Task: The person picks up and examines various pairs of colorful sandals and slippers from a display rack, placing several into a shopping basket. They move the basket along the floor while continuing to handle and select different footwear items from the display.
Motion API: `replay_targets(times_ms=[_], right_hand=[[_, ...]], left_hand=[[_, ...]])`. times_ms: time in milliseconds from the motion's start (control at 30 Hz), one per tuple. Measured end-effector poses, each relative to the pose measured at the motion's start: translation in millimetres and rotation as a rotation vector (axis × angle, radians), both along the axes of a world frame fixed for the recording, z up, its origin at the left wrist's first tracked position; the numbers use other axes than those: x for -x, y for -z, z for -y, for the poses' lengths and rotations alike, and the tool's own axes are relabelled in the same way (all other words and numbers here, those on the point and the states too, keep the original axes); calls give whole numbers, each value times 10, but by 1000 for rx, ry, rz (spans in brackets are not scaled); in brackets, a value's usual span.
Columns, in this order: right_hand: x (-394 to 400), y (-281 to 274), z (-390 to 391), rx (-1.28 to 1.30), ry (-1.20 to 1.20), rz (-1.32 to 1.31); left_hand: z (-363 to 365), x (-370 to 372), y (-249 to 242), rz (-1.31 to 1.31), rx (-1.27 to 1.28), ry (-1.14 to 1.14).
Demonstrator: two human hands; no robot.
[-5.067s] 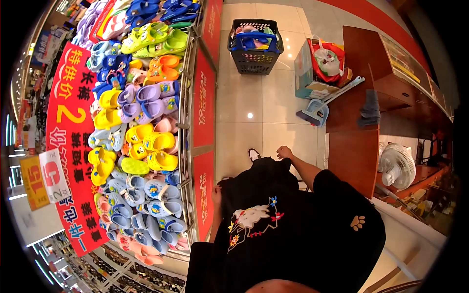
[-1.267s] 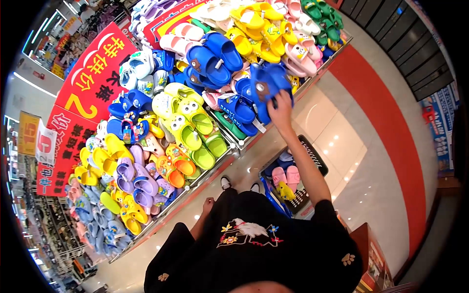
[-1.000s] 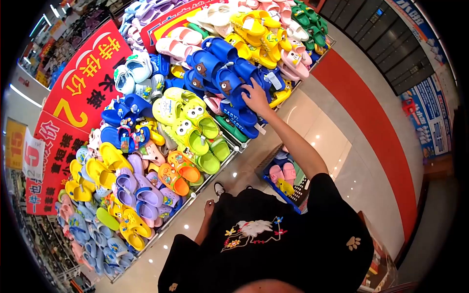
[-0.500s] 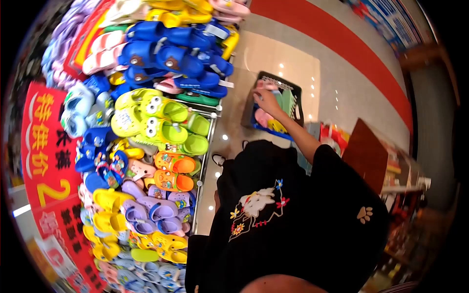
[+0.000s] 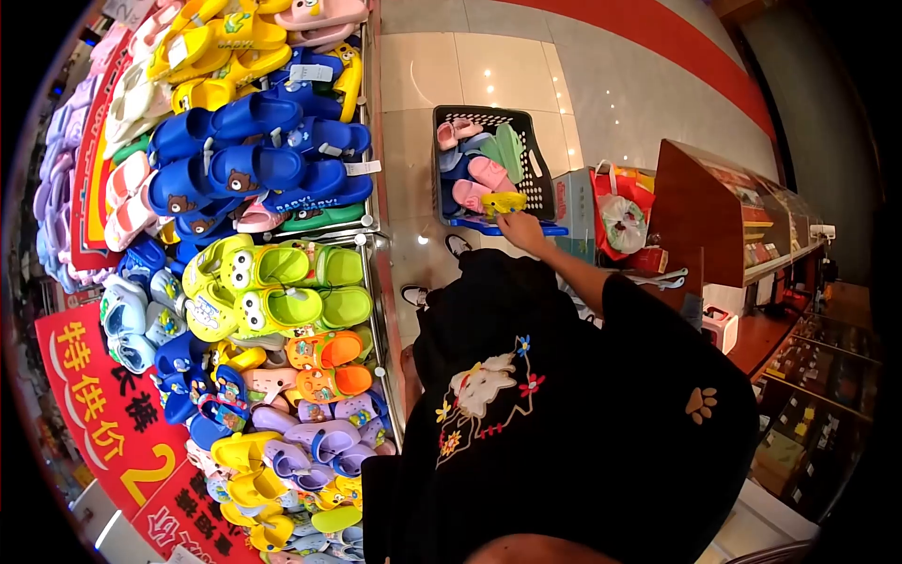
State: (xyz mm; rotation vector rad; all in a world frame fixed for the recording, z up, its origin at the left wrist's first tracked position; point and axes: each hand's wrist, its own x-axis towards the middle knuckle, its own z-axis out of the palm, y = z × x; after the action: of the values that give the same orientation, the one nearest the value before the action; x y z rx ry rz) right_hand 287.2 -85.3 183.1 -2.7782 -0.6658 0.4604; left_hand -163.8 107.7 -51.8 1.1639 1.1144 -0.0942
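My right hand (image 5: 520,231) reaches down to the near edge of a black plastic basket (image 5: 540,171) on the floor. Its fingers are closed on a small yellow slipper (image 5: 505,202), partly hiding its near end. Beside that slipper lie pink slippers (image 5: 489,173), and behind them a pale green pair (image 5: 508,150). Another pink pair (image 5: 458,132) rests in the far left corner, with blue items below. A blue strip (image 5: 556,229), perhaps the basket's handle, runs along the near rim. My left hand is out of sight.
A rack (image 5: 368,282) heaped with colourful slippers and clogs fills the left, with red price signs (image 5: 103,395) along it. Right of the basket stand a red bag (image 5: 622,214) and a brown wooden counter (image 5: 691,211). My shoes (image 5: 458,246) are close to the basket.
My right hand has moved from the far left of the basket to its near edge, at the yellow slipper. The view has shifted, so the rack sits further left.
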Motion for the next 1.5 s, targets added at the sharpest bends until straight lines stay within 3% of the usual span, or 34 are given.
replay_targets(times_ms=[67,133,200,267,367,467,600,800,1100,1167,1333,1500], right_hand=[[-274,228,132,-151,-83,-61],[-572,528,283,-207,124,-473],[-820,718,504,-116,23,-294],[-1073,1463,893,-130,162,-490],[-1292,1619,1096,58,60,-343],[-1429,1856,1129,34,188,-372],[-1558,2387,1170,124,124,-391],[-1638,2572,985,300,56,-487],[-1567,2908,858,426,-87,-363],[-1652,2898,875,401,-113,-435],[-2007,2344,698,368,-98,-500],[-2342,1795,371,25,-105,-564]], left_hand=[[14,-112,-77,-5,-17,1],[79,-195,-188,-16,-26,-12],[179,-243,-308,-37,-25,-34],[305,-278,-474,-66,-26,-62],[615,-258,-707,-137,-18,-127],[1041,-213,-997,-221,-9,-218],[1630,-193,-1376,-314,3,-339],[2411,-226,-1794,-390,-1,-489],[2883,-315,-2051,-416,6,-559],[2966,-298,-2070,-416,11,-570],[3086,-259,-1966,-367,13,-611],[3253,-235,-1715,-263,-7,-688]])
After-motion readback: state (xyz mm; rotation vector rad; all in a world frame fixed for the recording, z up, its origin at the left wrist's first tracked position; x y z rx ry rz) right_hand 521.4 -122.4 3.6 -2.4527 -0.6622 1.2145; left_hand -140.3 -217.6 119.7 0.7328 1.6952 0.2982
